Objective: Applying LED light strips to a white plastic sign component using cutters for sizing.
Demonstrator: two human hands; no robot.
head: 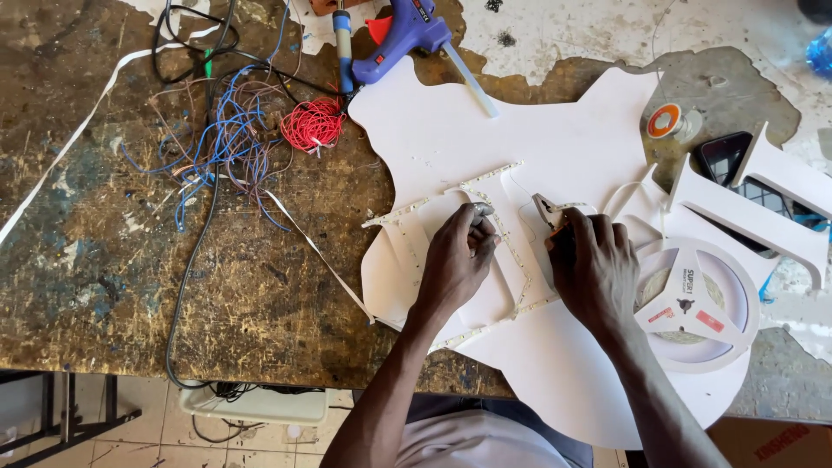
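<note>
A view from above of two bare hands working on a white cut-out board (pixel 537 147) that lies on a worn, paint-flecked counter (pixel 104 260). The left hand (pixel 457 260) rests on the board's middle, its grip pinched shut on a thin LED strip (pixel 511 251) that runs in angled lines across the board. The right hand (pixel 594 264) sits just beside it, fingers curled closed around a small tool with an orange part; what kind of tool cannot be told. A white reel (pixel 689 303) of strip lies against the right hand's outer side, on the board's edge. At the board's top edge lies a purple glue gun (pixel 403 39). To its left, a red wire coil (pixel 314 124) and a tangle of blue wires (pixel 221 143) are spread on the counter. A dark phone (pixel 724 156) and white letter shapes (pixel 763 208) lie at far right.
</note>
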